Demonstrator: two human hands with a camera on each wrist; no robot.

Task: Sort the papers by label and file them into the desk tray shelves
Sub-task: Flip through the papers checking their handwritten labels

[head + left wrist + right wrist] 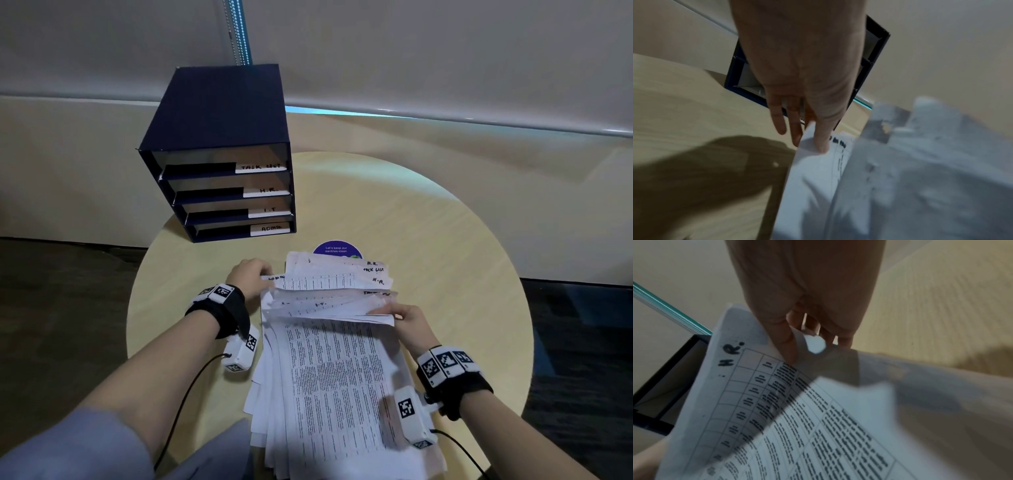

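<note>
A thick stack of printed papers (335, 377) lies on the round table in front of me. Its upper sheets (329, 303) are lifted and fanned, showing handwritten labels such as H.R., TASK LIST, I.T and ADMIN. My left hand (251, 275) pinches the far-left corner of the ADMIN sheet, thumb (822, 139) on top. My right hand (399, 313) pinches the right edge of the lifted sheets; its thumb (785, 344) presses a curled corner beside an H.R. sheet (731, 356). The navy desk tray (222, 150) stands at the back left, its four shelves labelled TASK LIST, H.R., I.T and ADMIN.
The light wooden table (445, 257) has bare surface to the right of the papers. A purple round sticker (337, 249) shows just behind the stack. Dark floor lies beyond the table's left and right edges. A pale wall ledge runs behind the tray.
</note>
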